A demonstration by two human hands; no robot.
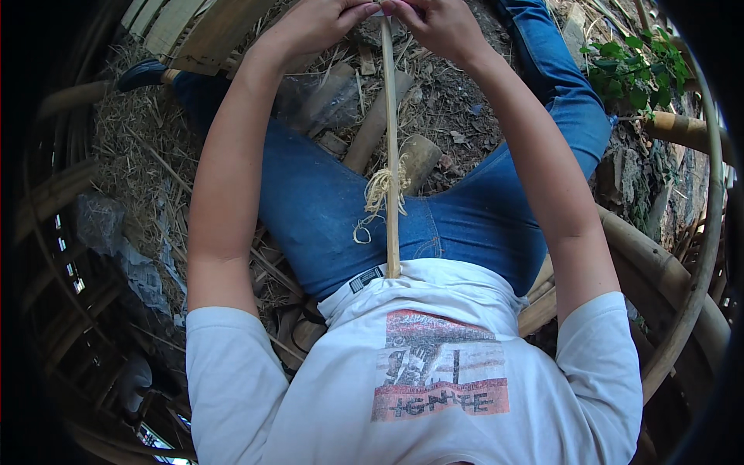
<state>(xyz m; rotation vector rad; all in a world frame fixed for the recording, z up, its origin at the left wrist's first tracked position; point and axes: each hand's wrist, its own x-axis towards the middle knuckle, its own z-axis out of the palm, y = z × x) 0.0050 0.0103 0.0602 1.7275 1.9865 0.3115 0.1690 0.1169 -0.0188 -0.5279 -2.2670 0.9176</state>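
A long, narrow bamboo strip (pixel 390 147) runs away from my waist, its near end against my white shirt. At its far end, my left hand (pixel 332 19) and my right hand (pixel 438 29) are closed with their fingertips pinched together on the strip. The top edge of the picture cuts off part of both hands. A small pink and white bit shows at the fingertips, too small to name. Pale curled fibres (pixel 380 190) hang in a tangle by the middle of the strip, over my jeans (pixel 310 209).
Cut bamboo pieces (pixel 377 120) and straw litter the ground between my spread legs. Wooden slats (pixel 209 35) stand at the far left, with clear plastic sheeting (pixel 139 267) nearer. At right are a leafy green plant (pixel 639 70) and thick bamboo poles (pixel 651 267).
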